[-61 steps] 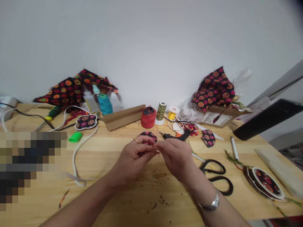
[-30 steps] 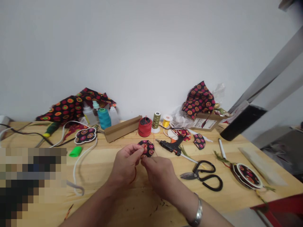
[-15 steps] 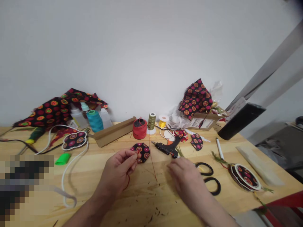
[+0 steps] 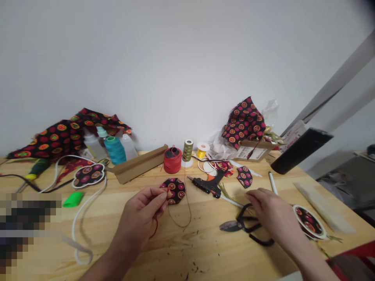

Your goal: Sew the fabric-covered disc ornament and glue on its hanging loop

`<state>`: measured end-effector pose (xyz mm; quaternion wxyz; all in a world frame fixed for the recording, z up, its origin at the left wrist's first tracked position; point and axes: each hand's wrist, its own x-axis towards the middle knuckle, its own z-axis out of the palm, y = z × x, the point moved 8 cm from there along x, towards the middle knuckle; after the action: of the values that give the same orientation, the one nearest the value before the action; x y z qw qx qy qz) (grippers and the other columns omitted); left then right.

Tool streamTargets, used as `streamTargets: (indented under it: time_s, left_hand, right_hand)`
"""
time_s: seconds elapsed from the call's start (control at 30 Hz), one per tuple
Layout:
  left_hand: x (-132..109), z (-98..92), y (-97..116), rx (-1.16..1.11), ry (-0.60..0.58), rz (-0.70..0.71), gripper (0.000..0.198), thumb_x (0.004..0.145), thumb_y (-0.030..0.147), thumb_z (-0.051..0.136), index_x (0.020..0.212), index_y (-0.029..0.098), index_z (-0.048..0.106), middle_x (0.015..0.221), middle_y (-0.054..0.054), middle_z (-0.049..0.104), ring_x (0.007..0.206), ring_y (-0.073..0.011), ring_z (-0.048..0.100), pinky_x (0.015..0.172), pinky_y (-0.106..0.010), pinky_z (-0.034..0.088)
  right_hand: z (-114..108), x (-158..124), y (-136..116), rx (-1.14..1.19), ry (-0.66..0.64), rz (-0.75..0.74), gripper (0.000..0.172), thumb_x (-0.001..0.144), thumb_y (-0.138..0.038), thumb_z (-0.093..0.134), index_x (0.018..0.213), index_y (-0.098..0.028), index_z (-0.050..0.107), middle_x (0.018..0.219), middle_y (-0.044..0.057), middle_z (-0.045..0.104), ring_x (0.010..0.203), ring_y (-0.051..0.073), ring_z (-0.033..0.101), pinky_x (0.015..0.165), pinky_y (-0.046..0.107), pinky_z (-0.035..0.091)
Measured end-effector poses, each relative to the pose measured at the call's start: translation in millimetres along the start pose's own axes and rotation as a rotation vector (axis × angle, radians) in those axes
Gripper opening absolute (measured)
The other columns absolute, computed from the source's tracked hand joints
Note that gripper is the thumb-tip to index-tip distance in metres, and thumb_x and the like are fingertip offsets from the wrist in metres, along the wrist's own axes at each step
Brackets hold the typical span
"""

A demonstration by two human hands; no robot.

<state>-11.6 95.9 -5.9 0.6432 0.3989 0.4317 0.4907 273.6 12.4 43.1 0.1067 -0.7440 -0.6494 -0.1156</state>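
Far left it's 1 crumpled, frayed black cloth (image 4: 60,130) with round red and orange prints, and in front of it 1 flower-shaped fabric piece (image 4: 88,175) with a smooth white rim. Next comes 1 fuzzy-looking teal thread cone (image 4: 115,151), then a long folded cardboard strip (image 4: 140,164).

The left hand (image 4: 143,212) is pinched closed, thumb against fingers, on a red cord (image 4: 154,231); a curl of it dangles under the palm. A skinny red thread (image 4: 190,212) makes 1 loose loop on the smooth wooden table (image 4: 164,257) beside it. Just past those fingertips is 1 roughly octagonal printed patch (image 4: 177,191), partly covered.

Behind that stand 3 more spools, so 4 wound threads total: fat red spool (image 4: 172,160), slim olive spool (image 4: 188,151), shiny yellow spool (image 4: 202,150). Then 1 black plastic glue gun (image 4: 206,186).

The right hand (image 4: 266,207) is half curled, fingertips bunched, over the loop handles of 1 pair of scissors (image 4: 231,226); can't tell if it's gripping or touching anything. Past it, 1 white-rimmed oval piece (image 4: 309,221).
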Motion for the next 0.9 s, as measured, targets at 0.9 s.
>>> streamTargets:
  time_s: [0.9]
  left_hand:
    - [-3,3.4,3,-0.039,-0.025,0.037,0.008,0.066,0.02,0.068,0.065,0.014,0.064,0.055,-0.001,0.065,0.049,-0.0089,0.053,0.048,-0.018,0.04]
  right_hand:
    - [10,-61,-59,1.135,-0.536,-0.011,0.036,0.08,-0.053,0.049,0.098,-0.023,0.055,0.085,0.009,0.064,0.068,0.017,0.062,0.054,0.025,0.05]
